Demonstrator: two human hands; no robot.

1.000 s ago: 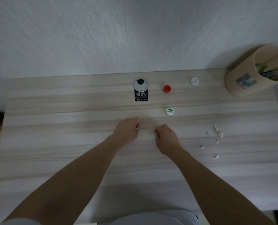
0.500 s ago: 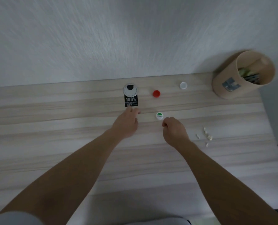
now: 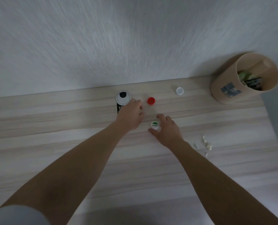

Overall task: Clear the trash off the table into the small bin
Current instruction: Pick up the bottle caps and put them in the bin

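Note:
A white cap with a green mark (image 3: 154,125) lies mid-table, and my right hand (image 3: 166,130) curls around it, thumb and fingers apart on either side. My left hand (image 3: 131,115) lies over the black part of a black-and-white carton (image 3: 123,97) near the wall; whether its fingers grip the carton cannot be told. A red cap (image 3: 151,100) sits just right of that hand. A white cap (image 3: 179,91) lies farther right. Several small white scraps (image 3: 204,143) are scattered on the right. The tan cylindrical bin (image 3: 227,88) stands at the far right corner with trash inside.
The pale wooden table (image 3: 54,143) butts against a light textured wall. Its right edge runs just past the bin and the scraps. A grey sleeve shows at the bottom left.
Both hands have reached forward: the left from the table middle onto the carton, the right from a closed fist to spread fingers around the green-marked cap.

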